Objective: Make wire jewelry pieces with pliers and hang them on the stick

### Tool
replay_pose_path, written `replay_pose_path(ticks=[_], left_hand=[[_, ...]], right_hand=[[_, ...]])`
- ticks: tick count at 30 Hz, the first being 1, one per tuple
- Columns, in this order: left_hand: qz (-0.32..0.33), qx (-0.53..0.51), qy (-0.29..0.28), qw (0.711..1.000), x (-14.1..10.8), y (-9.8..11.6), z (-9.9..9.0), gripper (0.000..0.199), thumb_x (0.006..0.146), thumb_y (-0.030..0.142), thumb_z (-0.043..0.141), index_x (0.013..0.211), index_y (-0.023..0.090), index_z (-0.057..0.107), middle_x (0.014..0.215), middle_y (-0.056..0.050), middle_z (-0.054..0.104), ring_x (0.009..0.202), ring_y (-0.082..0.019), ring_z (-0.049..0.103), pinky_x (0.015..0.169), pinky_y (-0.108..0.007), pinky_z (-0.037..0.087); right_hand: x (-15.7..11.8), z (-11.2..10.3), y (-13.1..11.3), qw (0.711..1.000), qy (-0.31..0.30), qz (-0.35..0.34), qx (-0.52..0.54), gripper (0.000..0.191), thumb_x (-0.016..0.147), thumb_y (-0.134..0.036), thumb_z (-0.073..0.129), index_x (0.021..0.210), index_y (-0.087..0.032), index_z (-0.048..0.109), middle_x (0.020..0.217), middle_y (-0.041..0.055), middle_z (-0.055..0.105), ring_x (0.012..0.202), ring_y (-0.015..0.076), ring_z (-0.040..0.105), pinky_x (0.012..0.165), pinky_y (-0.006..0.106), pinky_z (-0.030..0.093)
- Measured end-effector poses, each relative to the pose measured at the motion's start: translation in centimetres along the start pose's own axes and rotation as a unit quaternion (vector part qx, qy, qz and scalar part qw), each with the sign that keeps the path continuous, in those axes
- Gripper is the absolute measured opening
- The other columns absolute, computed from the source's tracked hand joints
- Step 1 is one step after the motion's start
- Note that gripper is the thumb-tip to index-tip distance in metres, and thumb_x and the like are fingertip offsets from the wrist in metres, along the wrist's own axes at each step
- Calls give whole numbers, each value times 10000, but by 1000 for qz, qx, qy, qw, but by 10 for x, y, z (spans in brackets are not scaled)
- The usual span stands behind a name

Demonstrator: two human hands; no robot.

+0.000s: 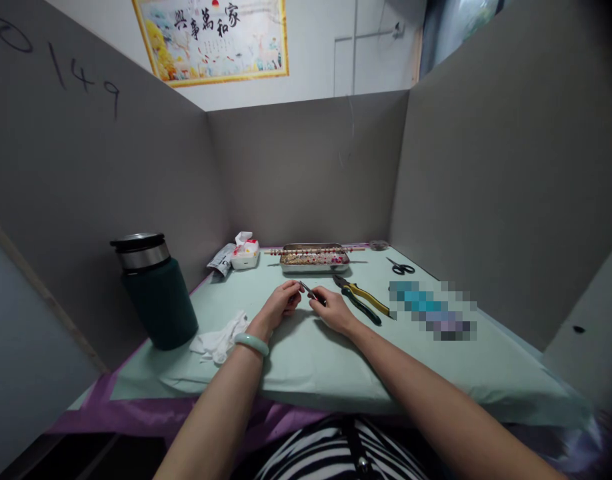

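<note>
Both hands are close together over the middle of the pale green cloth. My right hand (pixel 330 309) is closed around a small dark-handled tool (pixel 311 291) with a slim metal tip that points up and left toward the other hand. My left hand (pixel 284 300), with a jade-coloured bangle (pixel 252 343) at its wrist, has its fingers pinched together by that tip; what they hold is too small to make out. Just beyond the hands sits a metal tray (pixel 315 269) of small beads, with beaded sticks (pixel 311 251) lying across it.
Large pliers (pixel 363 300) lie right of my right hand, with black scissors (pixel 403 269) and a blurred-out object (pixel 429 309) farther right. At left stand a green bottle (pixel 161 300), crumpled tissue (pixel 221 340), a tissue pack (pixel 245 255) and a wrapper (pixel 221 261). Grey panels (pixel 311 173) enclose the table.
</note>
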State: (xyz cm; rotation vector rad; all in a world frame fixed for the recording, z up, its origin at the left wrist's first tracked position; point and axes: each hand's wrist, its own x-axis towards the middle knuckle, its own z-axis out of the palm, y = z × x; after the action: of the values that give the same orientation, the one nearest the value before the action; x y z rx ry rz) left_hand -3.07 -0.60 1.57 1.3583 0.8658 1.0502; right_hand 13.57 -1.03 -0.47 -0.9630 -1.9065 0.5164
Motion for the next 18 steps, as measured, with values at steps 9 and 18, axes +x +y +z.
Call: replay_pose_path(ticks=[9,18], left_hand=[[35,12,32,999,0,-1,-1,242,780,402,539,825,166,512,493,83,307,383,-43,190,377,-191,94],[27,126,77,989,-2,4,7,227,770,367,515,781,141,541,495,64,354,398,-46,241,399,-201,143]], right_hand=[[-1,-1,1,996,4,-29,-82,136,777,-227,465,827,-176,581,717,2,575,657,134,495,632,229,362],[-2,2,4,990,8,-35,-136,126,791,-226,475,848,-178,576,755,17,598,687,142,517,642,231,354]])
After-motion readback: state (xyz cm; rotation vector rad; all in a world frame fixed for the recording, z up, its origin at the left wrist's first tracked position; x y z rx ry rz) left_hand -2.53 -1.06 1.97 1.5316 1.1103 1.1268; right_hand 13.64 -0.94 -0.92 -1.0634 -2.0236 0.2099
